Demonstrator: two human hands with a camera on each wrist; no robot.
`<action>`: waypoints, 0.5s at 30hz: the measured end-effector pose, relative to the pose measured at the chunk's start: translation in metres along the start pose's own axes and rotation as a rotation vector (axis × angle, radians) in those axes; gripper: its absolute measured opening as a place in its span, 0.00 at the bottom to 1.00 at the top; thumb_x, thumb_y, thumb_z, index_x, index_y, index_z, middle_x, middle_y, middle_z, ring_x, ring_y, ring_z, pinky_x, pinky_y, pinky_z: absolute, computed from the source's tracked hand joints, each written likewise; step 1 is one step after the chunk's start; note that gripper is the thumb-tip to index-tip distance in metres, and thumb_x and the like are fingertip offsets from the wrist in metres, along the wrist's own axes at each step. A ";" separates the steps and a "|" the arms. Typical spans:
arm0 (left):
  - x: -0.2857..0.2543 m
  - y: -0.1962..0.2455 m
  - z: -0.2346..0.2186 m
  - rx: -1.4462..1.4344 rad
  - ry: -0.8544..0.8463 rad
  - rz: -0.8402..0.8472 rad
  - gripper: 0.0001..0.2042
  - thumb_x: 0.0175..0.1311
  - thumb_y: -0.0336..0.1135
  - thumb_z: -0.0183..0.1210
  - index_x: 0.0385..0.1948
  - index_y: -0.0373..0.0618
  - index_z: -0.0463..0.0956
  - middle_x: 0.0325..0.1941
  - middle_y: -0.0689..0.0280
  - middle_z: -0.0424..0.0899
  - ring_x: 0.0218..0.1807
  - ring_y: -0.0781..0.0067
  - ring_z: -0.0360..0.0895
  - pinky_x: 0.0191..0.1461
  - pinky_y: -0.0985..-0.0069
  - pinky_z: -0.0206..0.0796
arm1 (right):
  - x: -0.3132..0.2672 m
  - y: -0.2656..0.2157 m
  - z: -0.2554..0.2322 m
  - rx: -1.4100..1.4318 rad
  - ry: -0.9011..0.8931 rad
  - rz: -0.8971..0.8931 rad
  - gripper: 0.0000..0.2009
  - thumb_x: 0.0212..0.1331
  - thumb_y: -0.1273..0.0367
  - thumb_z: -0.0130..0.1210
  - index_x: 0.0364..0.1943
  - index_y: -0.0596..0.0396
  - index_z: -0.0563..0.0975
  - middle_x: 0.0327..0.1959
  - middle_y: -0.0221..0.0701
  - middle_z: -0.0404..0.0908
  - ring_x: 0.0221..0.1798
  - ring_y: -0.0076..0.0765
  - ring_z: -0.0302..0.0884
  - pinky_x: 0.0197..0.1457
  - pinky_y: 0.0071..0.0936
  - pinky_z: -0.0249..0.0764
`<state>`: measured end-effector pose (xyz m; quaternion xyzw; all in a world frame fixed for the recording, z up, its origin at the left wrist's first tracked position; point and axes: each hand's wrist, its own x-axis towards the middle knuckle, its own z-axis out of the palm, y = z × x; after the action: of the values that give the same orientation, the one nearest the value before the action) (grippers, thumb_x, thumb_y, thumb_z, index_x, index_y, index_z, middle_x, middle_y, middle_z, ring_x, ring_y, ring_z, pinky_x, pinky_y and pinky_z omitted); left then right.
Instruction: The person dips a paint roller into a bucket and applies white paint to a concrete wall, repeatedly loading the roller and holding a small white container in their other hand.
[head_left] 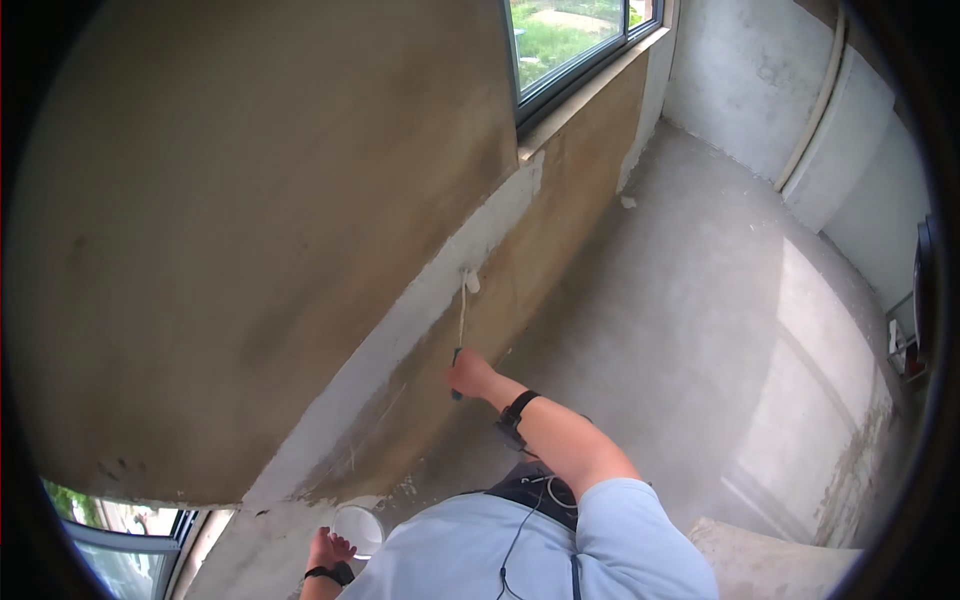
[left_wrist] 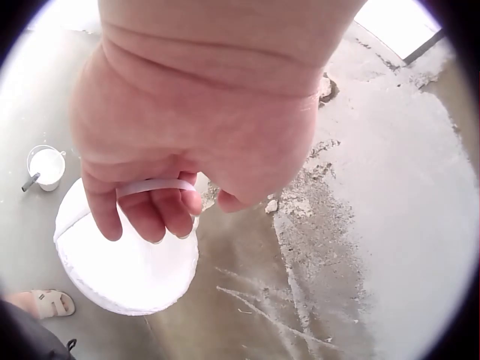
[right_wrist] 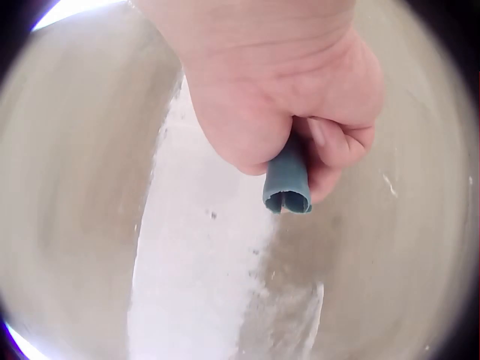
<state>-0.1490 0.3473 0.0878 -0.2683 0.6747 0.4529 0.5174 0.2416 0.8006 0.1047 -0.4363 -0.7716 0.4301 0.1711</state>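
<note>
My right hand grips the blue-green handle of a small paint roller. Its thin rod runs up to a white roller head, right at the wall beside a long white painted strip. In the right wrist view the handle's hollow end sticks out below my curled fingers, and the roller head is hidden. My left hand carries a bucket low at my left side. The bucket's thin white handle passes across my hooked fingers, with white paint visible below them.
Bare brown-grey wall surrounds the strip, under a dark-framed window. Another window stands at lower left. A smaller white pail with a grey-handled tool is on the concrete floor, and my sandalled foot shows near the bucket.
</note>
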 end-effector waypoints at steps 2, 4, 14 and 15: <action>0.008 0.000 -0.018 0.015 0.007 -0.023 0.12 0.58 0.46 0.47 0.22 0.50 0.60 0.22 0.68 0.61 0.29 0.67 0.61 0.53 0.51 0.56 | -0.024 -0.035 0.027 -0.174 0.002 -0.117 0.15 0.50 0.67 0.49 0.23 0.70 0.77 0.23 0.52 0.79 0.32 0.54 0.80 0.38 0.40 0.76; 0.012 0.000 -0.036 0.034 0.039 -0.026 0.12 0.58 0.46 0.48 0.23 0.50 0.60 0.22 0.68 0.61 0.29 0.67 0.61 0.54 0.50 0.56 | -0.042 -0.060 0.060 -0.232 -0.107 -0.230 0.17 0.49 0.65 0.50 0.24 0.71 0.76 0.25 0.56 0.78 0.34 0.58 0.79 0.39 0.41 0.76; 0.015 -0.012 -0.114 0.195 -0.010 -0.001 0.15 0.62 0.51 0.47 0.23 0.53 0.65 0.20 0.70 0.68 0.26 0.71 0.67 0.44 0.61 0.61 | -0.114 -0.151 0.168 -0.101 -0.216 -0.084 0.17 0.54 0.63 0.48 0.23 0.65 0.79 0.28 0.49 0.81 0.34 0.53 0.80 0.40 0.44 0.76; -0.037 -0.022 -0.104 0.224 -0.003 0.050 0.19 0.65 0.55 0.48 0.19 0.54 0.71 0.17 0.73 0.75 0.22 0.75 0.73 0.35 0.72 0.68 | -0.109 -0.138 0.187 -0.419 -0.188 -0.441 0.16 0.53 0.64 0.48 0.23 0.66 0.78 0.25 0.50 0.80 0.33 0.55 0.80 0.40 0.45 0.76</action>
<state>-0.1660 0.2414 0.1208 -0.1915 0.7268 0.3877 0.5336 0.1102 0.5802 0.1221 -0.2425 -0.9319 0.2527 0.0945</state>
